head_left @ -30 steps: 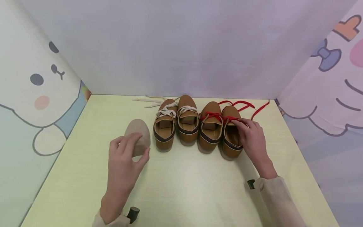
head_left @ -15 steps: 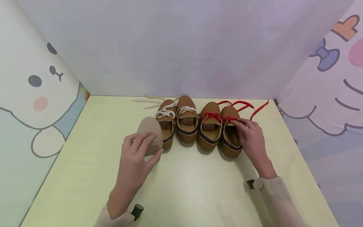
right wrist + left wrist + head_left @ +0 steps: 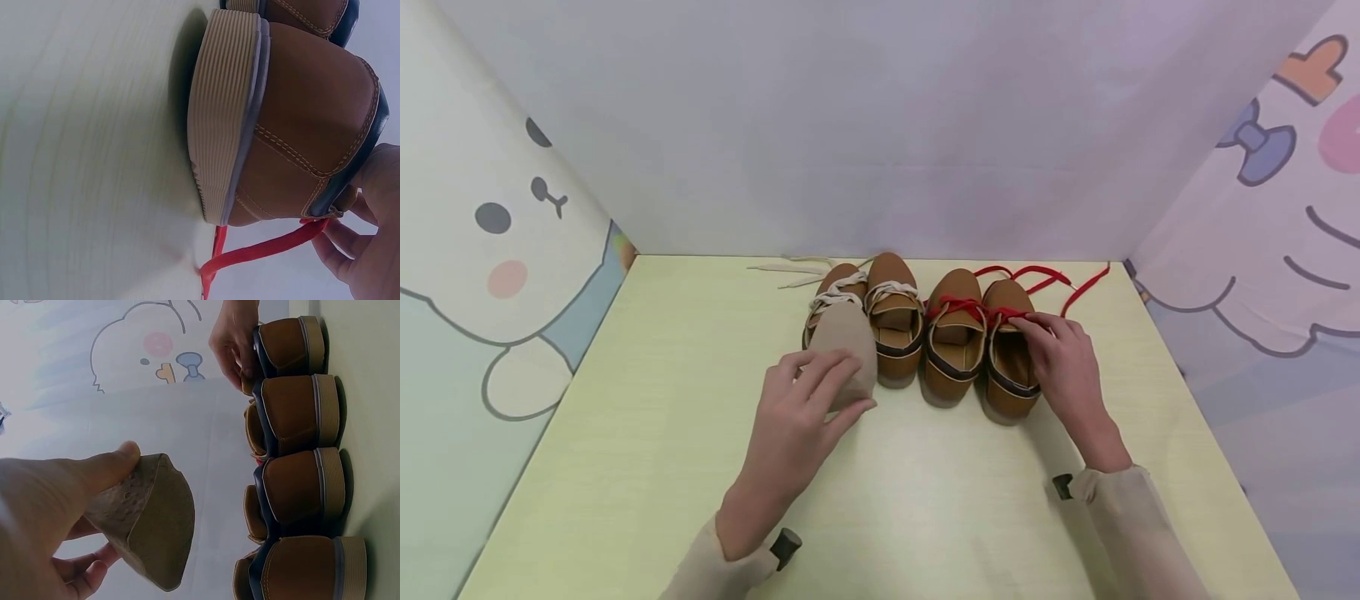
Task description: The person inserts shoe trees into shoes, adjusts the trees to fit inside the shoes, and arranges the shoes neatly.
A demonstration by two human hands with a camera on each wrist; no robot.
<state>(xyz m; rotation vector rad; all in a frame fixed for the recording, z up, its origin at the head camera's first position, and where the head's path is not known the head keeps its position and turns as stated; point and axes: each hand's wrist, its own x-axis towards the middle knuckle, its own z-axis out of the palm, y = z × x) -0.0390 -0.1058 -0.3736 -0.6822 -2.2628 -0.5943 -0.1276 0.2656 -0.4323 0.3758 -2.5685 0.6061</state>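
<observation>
My left hand (image 3: 805, 417) grips a beige moulded shoe insert (image 3: 844, 337) between thumb and fingers. From the head it overlaps the leftmost brown shoe (image 3: 844, 272) and hides most of that shoe's opening. In the left wrist view the insert (image 3: 164, 525) is held up, apart from the row of shoes. My right hand (image 3: 1067, 367) is at the rightmost brown shoe (image 3: 1011, 404), pinching its tongue (image 3: 345, 199) beside the red lace (image 3: 265, 247). That shoe stands on its sole with its opening showing.
Between these two stand another white-laced shoe (image 3: 891, 268) and another red-laced shoe (image 3: 953, 287), heels toward me. Loose lace ends lie behind the row on the pale table (image 3: 910, 500). A plain curtain (image 3: 880, 167) hangs at the back, and printed cartoon panels (image 3: 512, 292) flank the table.
My left hand has carried the insert rightward, from beside the row to over the leftmost shoe. The right hand has stayed at the rightmost shoe.
</observation>
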